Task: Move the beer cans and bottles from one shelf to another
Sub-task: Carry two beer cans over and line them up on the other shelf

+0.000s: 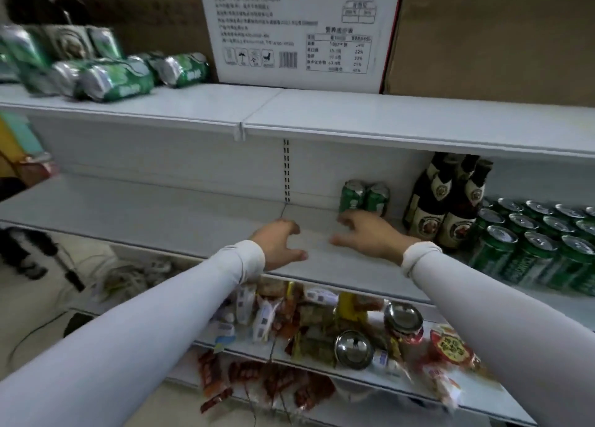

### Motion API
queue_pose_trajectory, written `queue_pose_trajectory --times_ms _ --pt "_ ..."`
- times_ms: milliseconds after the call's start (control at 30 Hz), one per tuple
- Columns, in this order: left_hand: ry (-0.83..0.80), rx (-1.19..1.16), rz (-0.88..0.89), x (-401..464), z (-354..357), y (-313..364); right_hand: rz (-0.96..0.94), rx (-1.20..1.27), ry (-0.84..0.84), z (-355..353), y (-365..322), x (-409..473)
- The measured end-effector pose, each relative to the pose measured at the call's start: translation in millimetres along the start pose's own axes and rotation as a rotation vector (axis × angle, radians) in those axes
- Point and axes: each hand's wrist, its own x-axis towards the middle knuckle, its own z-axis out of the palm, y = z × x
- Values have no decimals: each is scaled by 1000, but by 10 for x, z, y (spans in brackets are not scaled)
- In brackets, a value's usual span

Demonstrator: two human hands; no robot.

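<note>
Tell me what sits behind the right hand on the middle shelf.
Two green cans stand upright at the back panel, just beyond the right hand. Its fingers cover their bases, so contact cannot be told.

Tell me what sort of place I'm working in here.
Most likely a small shop or its stockroom: white metal retail shelving, rows of green beer cans beside dark beer bottles, and packaged snacks on the shelf below.

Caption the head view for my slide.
Both hands, left hand and right hand, reach empty toward two green cans on the middle shelf, beside dark bottles.
</note>
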Motion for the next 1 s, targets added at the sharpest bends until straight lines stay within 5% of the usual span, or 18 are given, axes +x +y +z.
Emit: queue_pose_trajectory --times_ms 333,600,1000 --pt "164 68 -170 -1369 -1323 -1697 -304 -52 -66 304 -2365 446" --pt "350 191 -201 -2391 -2746 -3360 -516 17 92 392 -4569 980" --pt "474 263 -199 -2044 -3939 -5093 -695 -133 146 458 -6328 2342"
